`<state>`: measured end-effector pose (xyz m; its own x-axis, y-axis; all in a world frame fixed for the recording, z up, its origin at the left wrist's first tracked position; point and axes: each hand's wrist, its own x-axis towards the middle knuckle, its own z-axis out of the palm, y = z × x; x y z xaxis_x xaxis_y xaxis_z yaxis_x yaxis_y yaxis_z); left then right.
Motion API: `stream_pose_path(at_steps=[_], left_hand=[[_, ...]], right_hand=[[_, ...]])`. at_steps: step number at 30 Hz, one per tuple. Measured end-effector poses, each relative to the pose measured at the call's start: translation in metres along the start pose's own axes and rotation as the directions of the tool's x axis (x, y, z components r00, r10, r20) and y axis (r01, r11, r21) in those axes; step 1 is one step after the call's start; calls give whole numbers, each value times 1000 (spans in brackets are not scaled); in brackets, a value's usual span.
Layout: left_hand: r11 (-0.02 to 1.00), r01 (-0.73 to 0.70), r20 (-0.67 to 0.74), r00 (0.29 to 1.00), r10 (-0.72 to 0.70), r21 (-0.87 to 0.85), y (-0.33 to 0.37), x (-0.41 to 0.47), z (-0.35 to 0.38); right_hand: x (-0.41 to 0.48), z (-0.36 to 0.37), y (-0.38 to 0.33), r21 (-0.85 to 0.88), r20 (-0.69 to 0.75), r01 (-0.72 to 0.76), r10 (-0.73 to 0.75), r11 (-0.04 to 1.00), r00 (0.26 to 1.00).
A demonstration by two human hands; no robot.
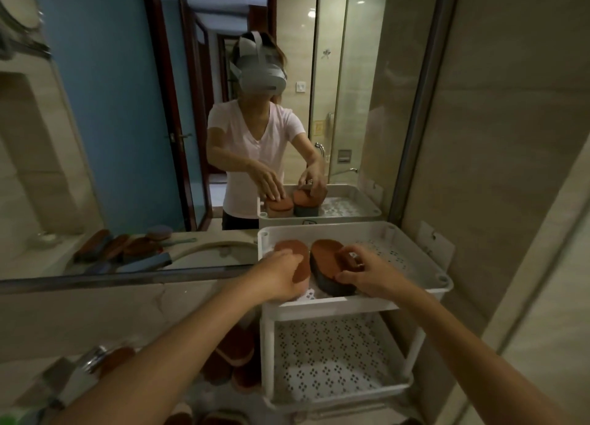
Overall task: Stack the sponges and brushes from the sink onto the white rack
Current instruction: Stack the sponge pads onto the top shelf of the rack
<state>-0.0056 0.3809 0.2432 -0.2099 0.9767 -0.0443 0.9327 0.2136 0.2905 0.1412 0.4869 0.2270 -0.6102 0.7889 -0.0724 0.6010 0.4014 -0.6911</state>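
seen in the mirror (111, 121), the person wears a pale pink v-neck t-shirt (252, 137) with short sleeves, dark trousers (239, 221) and a bulky grey-white headset (260, 74) held on by a broad strap over the crown. both forearms are bare down to the left grip (281, 276) and right grip (367, 274).

No readable text, yellow sign (319, 127) in the mirror (121, 121) blurred, small dark label (308, 222) illegible
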Motion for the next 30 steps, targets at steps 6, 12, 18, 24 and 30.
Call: stream_pose_path(at_steps=[6, 12, 18, 24, 30], left_hand=[[989, 50, -64, 997, -42, 138, -7, 11, 9], [978, 132, -215, 972, -95, 163, -8, 18, 17], [983, 170, -286, 947, -143, 70, -8, 17, 24], [983, 163, -260, 956, -136, 86, -9, 26, 27], [977, 191, -256, 953, -162, 94, -8, 27, 29]], right_hand=[[6, 6, -8, -191, -7, 72, -75, 979, 997], [23, 20, -14, -259, -26, 80, -90, 962, 996], [27, 20, -11, -266, 10, 96, -97, 959, 995], [27, 25, -13, -405, 25, 73, -68, 911, 997], [26, 24, -12, -419, 42, 58, -44, 906, 998]])
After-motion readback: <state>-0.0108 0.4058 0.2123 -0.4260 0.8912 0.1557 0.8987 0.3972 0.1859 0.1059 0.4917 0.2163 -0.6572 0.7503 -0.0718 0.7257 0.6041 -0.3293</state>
